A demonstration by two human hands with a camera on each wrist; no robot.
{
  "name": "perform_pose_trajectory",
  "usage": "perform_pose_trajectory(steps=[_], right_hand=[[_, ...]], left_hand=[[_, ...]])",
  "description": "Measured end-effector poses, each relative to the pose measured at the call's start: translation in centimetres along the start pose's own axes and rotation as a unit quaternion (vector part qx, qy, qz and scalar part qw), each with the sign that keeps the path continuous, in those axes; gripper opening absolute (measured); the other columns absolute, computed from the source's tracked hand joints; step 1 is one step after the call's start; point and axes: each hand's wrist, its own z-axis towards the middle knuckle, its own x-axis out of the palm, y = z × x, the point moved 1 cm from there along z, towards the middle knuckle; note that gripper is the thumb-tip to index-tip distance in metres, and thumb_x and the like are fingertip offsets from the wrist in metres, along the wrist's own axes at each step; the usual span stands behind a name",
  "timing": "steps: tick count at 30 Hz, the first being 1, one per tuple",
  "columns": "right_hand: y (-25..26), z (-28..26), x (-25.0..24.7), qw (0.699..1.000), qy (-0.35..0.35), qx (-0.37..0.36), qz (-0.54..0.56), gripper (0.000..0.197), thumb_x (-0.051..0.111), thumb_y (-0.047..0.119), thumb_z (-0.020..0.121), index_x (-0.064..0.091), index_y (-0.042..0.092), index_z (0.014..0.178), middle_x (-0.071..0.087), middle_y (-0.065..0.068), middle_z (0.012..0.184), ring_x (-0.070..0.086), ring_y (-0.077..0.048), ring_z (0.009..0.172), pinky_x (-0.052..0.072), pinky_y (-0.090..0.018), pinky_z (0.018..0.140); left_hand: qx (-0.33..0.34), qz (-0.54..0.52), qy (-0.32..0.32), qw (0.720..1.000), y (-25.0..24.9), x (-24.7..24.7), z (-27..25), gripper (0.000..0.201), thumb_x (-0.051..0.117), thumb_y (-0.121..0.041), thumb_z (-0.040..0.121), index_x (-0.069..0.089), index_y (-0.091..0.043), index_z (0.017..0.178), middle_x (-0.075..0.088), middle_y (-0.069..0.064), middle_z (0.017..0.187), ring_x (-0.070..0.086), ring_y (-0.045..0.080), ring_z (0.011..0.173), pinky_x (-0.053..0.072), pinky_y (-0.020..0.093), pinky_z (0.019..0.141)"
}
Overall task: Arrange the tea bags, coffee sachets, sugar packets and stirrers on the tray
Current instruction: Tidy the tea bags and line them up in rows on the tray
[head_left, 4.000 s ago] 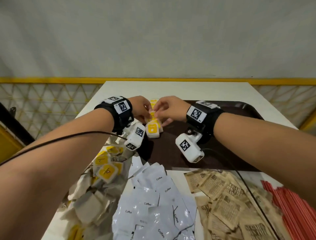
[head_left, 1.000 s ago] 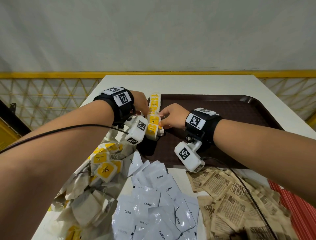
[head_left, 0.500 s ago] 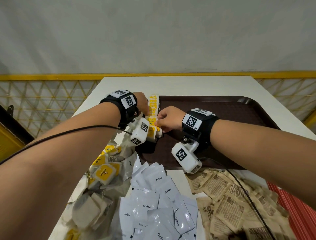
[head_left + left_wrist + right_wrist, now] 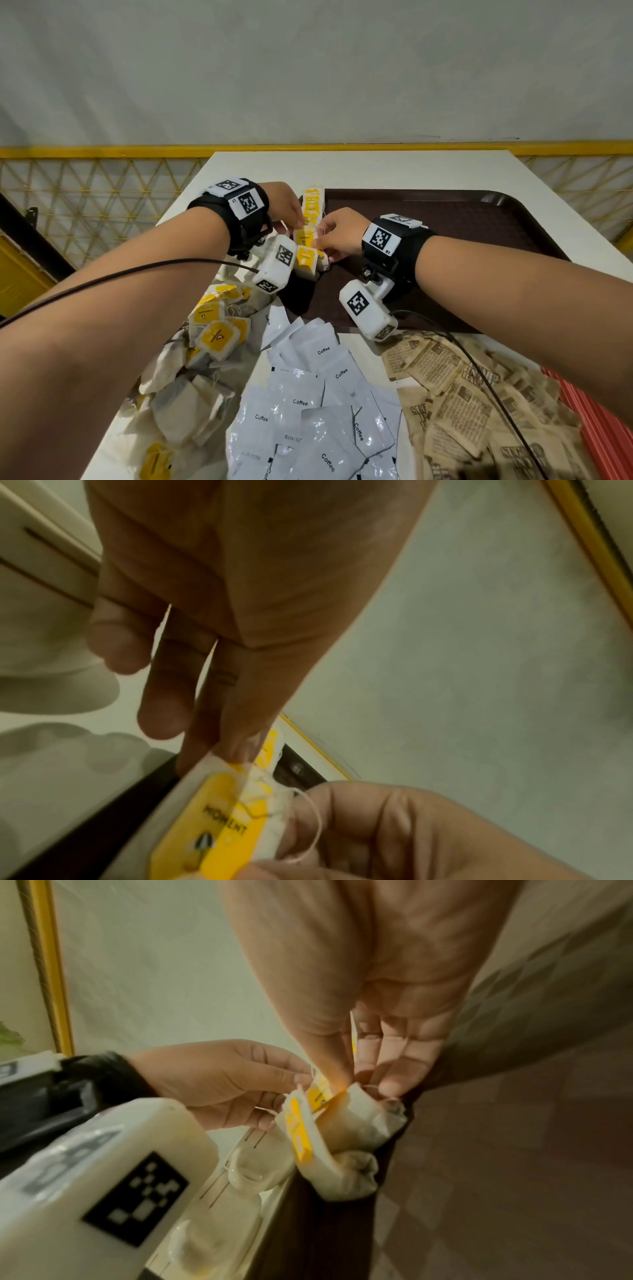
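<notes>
Both hands meet over the left edge of the dark brown tray [image 4: 462, 219], which lies on the white tabletop [image 4: 359, 168]. A row of tea bags [image 4: 312, 205] with yellow tags runs along that left edge, its long axis pointing away from the person, from the near hands toward the far rim. The left hand [image 4: 286, 205] reaches in from the left with its fingers extended, the fingertips [image 4: 240, 739] pinching the top edge of the nearest tea bag [image 4: 306, 260]; in the left wrist view the yellow tag reads "MOMENT". The right hand [image 4: 337, 236] has its fingers curled and pinches the same bundle from the right side, with a thin string looped by its knuckles. The right wrist view shows several bags bunched upright at the tray's edge, tags facing up.

Nearer the person, off the tray, lie four loose heaps: more tea bags [image 4: 209, 329] at the left, white coffee sachets [image 4: 318, 404] in the middle, brown printed sugar packets [image 4: 459, 397] to their right, and red stirrers [image 4: 596, 428] at the far right edge.
</notes>
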Motion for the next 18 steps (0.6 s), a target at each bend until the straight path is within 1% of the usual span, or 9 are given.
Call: perform_pose_trajectory(steps=[1, 3, 6, 10, 12, 13, 15, 16, 18], right_hand=[[0.0, -0.1, -0.1, 1.000, -0.001, 0.001, 0.006, 0.025, 0.066, -0.001, 0.085, 0.050, 0.012, 0.070, 0.051, -0.009, 0.067, 0.055, -0.020, 0.061, 0.056, -0.034, 0.065], [-0.1, -0.3, -0.2, 1.000, -0.002, 0.004, 0.017, 0.025, 0.067, -0.003, 0.083, 0.050, 0.012, 0.073, 0.052, -0.008, 0.066, 0.055, -0.019, 0.058, 0.056, -0.030, 0.059], [-0.2, -0.5, 0.0, 1.000, -0.012, 0.004, 0.024, 0.027, 0.070, -0.005, 0.079, 0.050, 0.012, 0.074, 0.054, -0.008, 0.067, 0.056, -0.018, 0.055, 0.055, -0.025, 0.052], [-0.2, -0.8, 0.2, 0.999, -0.029, -0.001, 0.036, 0.029, 0.073, -0.006, 0.076, 0.050, 0.011, 0.073, 0.055, -0.008, 0.066, 0.058, -0.018, 0.053, 0.055, -0.026, 0.050], [-0.2, -0.9, 0.1, 0.998, -0.036, -0.007, 0.054, 0.030, 0.073, -0.007, 0.075, 0.049, 0.011, 0.073, 0.055, -0.009, 0.067, 0.058, -0.019, 0.054, 0.056, -0.029, 0.053], [-0.2, -1.0, 0.0, 0.997, -0.039, -0.005, 0.065, 0.030, 0.072, -0.007, 0.077, 0.048, 0.011, 0.074, 0.055, -0.010, 0.067, 0.058, -0.020, 0.054, 0.057, -0.031, 0.055], [-0.2, -1.3, -0.1, 0.996, -0.041, 0.007, 0.084, 0.026, 0.068, -0.003, 0.082, 0.047, 0.010, 0.074, 0.056, -0.011, 0.068, 0.058, -0.020, 0.056, 0.057, -0.035, 0.062], [-0.1, -1.6, -0.2, 0.995, -0.034, 0.015, 0.093, 0.025, 0.066, 0.000, 0.086, 0.047, 0.010, 0.073, 0.057, -0.012, 0.068, 0.058, -0.020, 0.056, 0.057, -0.036, 0.065], [0.0, -2.2, -0.3, 0.995, -0.004, 0.027, 0.101, 0.026, 0.064, 0.006, 0.089, 0.045, 0.011, 0.072, 0.054, -0.011, 0.066, 0.055, -0.018, 0.056, 0.054, -0.034, 0.063]], left_hand=[[-0.001, -0.001, -0.001, 1.000, 0.0, 0.0, 0.1, 0.017, 0.063, -0.013, 0.089, 0.070, -0.008, 0.103, 0.066, -0.001, 0.079, 0.059, 0.007, 0.062, 0.045, 0.018, 0.055], [-0.005, 0.002, -0.001, 1.000, -0.1, 0.0, 0.3, 0.017, 0.063, -0.012, 0.089, 0.070, -0.007, 0.104, 0.065, 0.001, 0.079, 0.058, 0.008, 0.062, 0.046, 0.020, 0.057], [-0.008, 0.012, 0.001, 1.000, -0.5, 0.1, 0.3, 0.017, 0.064, -0.012, 0.088, 0.069, -0.007, 0.103, 0.065, 0.001, 0.081, 0.058, 0.009, 0.063, 0.046, 0.018, 0.054], [-0.005, -0.016, -0.013, 1.000, -0.4, 0.0, 0.2, 0.014, 0.067, -0.010, 0.087, 0.070, -0.005, 0.099, 0.063, 0.004, 0.080, 0.057, 0.010, 0.063, 0.048, 0.021, 0.057], [-0.015, -0.047, -0.027, 0.998, 0.0, -0.4, -0.3, 0.011, 0.068, -0.008, 0.086, 0.068, -0.004, 0.095, 0.063, 0.005, 0.078, 0.058, 0.012, 0.065, 0.052, 0.026, 0.063], [-0.019, -0.055, -0.028, 0.998, 0.2, -0.6, -0.5, 0.010, 0.069, -0.009, 0.085, 0.068, -0.003, 0.093, 0.064, 0.008, 0.079, 0.059, 0.014, 0.066, 0.054, 0.031, 0.070], [-0.020, -0.051, -0.006, 0.998, 0.6, -0.9, -1.1, 0.015, 0.070, -0.012, 0.084, 0.070, -0.001, 0.093, 0.069, 0.015, 0.088, 0.061, 0.019, 0.075, 0.054, 0.040, 0.086], [-0.018, -0.041, 0.012, 0.999, 0.7, -0.9, -1.6, 0.018, 0.070, -0.016, 0.084, 0.071, -0.001, 0.095, 0.071, 0.017, 0.094, 0.062, 0.020, 0.079, 0.052, 0.041, 0.091], [-0.014, -0.019, 0.051, 0.998, 0.8, -0.5, -2.4, 0.026, 0.072, -0.024, 0.083, 0.071, -0.004, 0.098, 0.072, 0.013, 0.098, 0.061, 0.019, 0.081, 0.050, 0.038, 0.092]])
